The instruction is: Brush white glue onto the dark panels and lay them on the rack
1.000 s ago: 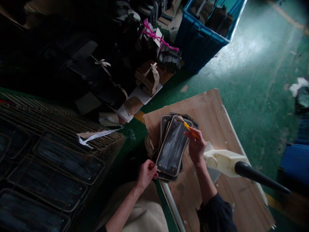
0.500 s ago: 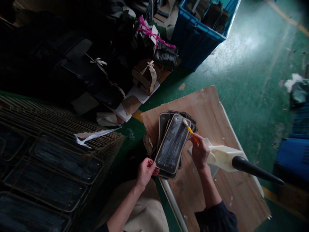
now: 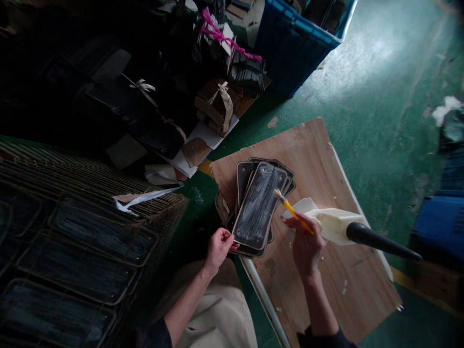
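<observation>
A dark rectangular panel with rounded corners and a pale edge (image 3: 256, 205) lies on a loose stack of similar panels (image 3: 243, 176). Whitish streaks cover its upper face. My left hand (image 3: 220, 247) pinches the panel's near left corner between thumb and fingers. In my right hand (image 3: 307, 241) is a paintbrush (image 3: 289, 207) with a yellow handle, its bristles just off the panel's right edge. Beside that hand, a whitish plastic bottle with a long black nozzle (image 3: 335, 226) lies on its side.
The stack rests on a wooden board (image 3: 311, 145). At left, a wire rack (image 3: 145, 212) carries several streaked panels. A blue crate (image 3: 290, 53) stands on the green floor beyond, next to tied bundles (image 3: 217, 106). More blue containers (image 3: 438, 222) are at far right.
My right hand has drawn the paintbrush back to the right and toward me, off the panel's far end. My left hand keeps the corner. The whole view has shifted slightly.
</observation>
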Motion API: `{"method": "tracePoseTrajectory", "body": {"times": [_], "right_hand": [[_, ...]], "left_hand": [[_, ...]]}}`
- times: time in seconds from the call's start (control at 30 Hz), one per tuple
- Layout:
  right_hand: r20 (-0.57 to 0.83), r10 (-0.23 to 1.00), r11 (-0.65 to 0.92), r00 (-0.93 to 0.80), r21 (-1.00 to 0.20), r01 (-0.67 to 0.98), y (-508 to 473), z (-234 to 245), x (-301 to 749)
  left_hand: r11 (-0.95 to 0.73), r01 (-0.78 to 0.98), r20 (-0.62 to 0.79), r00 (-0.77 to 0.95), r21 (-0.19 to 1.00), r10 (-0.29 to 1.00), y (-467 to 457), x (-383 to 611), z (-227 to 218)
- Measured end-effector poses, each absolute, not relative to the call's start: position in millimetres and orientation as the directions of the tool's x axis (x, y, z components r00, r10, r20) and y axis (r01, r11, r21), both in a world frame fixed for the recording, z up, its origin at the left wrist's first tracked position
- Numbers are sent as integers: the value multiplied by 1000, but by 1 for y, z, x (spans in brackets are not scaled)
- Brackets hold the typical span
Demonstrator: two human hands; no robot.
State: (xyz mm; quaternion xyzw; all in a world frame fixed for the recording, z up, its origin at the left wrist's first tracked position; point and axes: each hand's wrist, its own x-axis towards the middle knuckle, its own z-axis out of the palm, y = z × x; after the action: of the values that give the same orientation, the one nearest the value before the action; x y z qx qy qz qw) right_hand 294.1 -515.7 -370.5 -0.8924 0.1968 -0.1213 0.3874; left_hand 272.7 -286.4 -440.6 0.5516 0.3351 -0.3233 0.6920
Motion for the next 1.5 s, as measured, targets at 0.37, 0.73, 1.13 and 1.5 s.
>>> {"method": "tracePoseTrajectory", "body": {"times": [0.37,0.73,1.13,1.5], "right_hand": [[-114,-445,-594,888,-705,-388,-498,-383,273],[-405,-347,-551,846,-642,-533,-457,-338,202],[-441,-140,-322,887,-827,-461,-452,-359,248],[-12,-492,-279,870,-945,-171,-487,-379,360]], "left_hand": [[328,780,-814,579,534,-51,-291,267,-439],[341,772,-809,585,537,-50,-291,270,-434],[255,776,-798,603,577,-26,-288,270,-445],[205,764,-775,631,612,-36,-289,268,-452]]}}
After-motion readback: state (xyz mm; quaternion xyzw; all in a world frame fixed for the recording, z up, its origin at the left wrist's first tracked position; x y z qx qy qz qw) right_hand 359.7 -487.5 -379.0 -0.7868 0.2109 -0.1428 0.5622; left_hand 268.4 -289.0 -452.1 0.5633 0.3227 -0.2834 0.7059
